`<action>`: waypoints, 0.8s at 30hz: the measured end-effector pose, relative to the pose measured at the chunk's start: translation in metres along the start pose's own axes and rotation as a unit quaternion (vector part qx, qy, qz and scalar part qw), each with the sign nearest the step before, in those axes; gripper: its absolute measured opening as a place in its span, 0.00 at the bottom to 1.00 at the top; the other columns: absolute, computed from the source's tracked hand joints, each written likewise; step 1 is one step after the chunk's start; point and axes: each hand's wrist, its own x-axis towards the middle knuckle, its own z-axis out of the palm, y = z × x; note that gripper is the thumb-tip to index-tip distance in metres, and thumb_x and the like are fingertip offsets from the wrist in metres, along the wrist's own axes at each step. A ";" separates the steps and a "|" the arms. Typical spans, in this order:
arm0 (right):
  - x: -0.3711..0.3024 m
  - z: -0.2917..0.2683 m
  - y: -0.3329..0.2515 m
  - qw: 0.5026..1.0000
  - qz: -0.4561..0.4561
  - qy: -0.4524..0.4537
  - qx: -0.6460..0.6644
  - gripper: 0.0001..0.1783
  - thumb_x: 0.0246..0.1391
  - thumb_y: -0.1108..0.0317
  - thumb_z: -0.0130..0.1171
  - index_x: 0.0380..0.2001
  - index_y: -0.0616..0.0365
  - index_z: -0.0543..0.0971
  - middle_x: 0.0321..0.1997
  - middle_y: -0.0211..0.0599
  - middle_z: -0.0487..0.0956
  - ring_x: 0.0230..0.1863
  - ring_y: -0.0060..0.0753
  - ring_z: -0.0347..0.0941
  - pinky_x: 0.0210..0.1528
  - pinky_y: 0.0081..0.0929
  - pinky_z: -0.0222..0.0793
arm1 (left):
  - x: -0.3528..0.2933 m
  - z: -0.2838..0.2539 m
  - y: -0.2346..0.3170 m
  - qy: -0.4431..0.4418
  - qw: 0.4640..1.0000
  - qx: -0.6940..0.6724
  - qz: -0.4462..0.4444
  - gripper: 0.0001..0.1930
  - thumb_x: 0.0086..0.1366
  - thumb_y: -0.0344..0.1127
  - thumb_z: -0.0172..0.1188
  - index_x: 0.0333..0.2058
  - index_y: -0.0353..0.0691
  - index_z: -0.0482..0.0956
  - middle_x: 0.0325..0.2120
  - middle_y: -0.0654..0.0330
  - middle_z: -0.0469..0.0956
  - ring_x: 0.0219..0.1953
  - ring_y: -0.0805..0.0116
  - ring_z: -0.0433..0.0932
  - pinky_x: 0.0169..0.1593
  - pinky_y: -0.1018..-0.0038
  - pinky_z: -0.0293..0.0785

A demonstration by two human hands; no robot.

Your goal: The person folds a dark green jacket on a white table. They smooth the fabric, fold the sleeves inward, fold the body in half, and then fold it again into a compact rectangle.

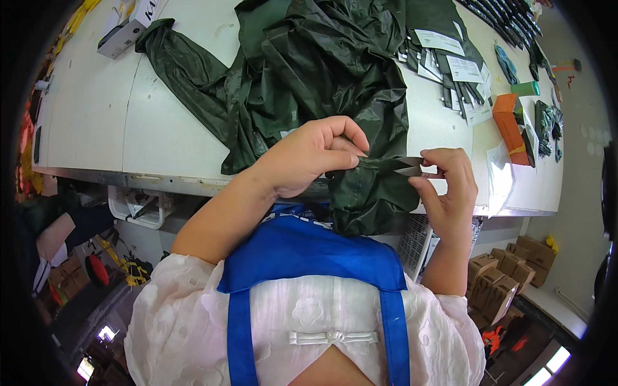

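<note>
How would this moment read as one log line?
left hand: pinches green cloth; right hand: holds snips at cloth; cloth: extends past table edge

Found at upper centre a garment of thin, coated-looking cloth, wrinkled, glossy along the folds. Observed right of centre snips of smooth grey metal with a dull shine. Noted across the upper frame a whitish tabletop, smooth, low in sheen, lightly stained, with a scuffed metal edge strip. Recorded at upper right labels of smooth white paper. Noted at lower centre an apron of matt cloth, over a blouse of thin cloth with raised flower texture. Recorded at lower right brown boxes of matt cardboard.
</note>
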 end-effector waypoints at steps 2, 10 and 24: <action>-0.002 0.001 -0.004 0.996 -0.060 0.022 -0.058 0.18 0.36 0.68 0.70 0.35 0.57 0.78 0.32 0.33 0.78 0.31 0.33 0.71 0.36 0.27 0.63 | 0.001 -0.001 0.000 0.003 1.000 -0.001 -0.004 0.10 0.60 0.22 0.55 0.41 0.36 0.70 0.35 0.59 0.80 0.38 0.78 0.77 0.44 0.82 0.71; 0.000 0.011 -0.012 0.984 -0.134 0.044 -0.113 0.16 0.34 0.68 0.70 0.32 0.56 0.80 0.30 0.29 0.79 0.29 0.31 0.70 0.33 0.27 0.60 | 0.003 0.003 -0.003 0.003 1.000 -0.020 -0.016 0.09 0.62 0.24 0.55 0.40 0.37 0.67 0.35 0.56 0.81 0.38 0.75 0.78 0.44 0.80 0.71; -0.006 0.024 -0.007 0.987 -0.120 0.082 -0.070 0.16 0.32 0.69 0.71 0.30 0.57 0.81 0.28 0.29 0.79 0.29 0.31 0.72 0.33 0.26 0.60 | 0.001 0.002 -0.005 -0.005 1.000 -0.029 -0.009 0.08 0.63 0.24 0.54 0.40 0.38 0.67 0.36 0.57 0.80 0.38 0.75 0.78 0.43 0.80 0.72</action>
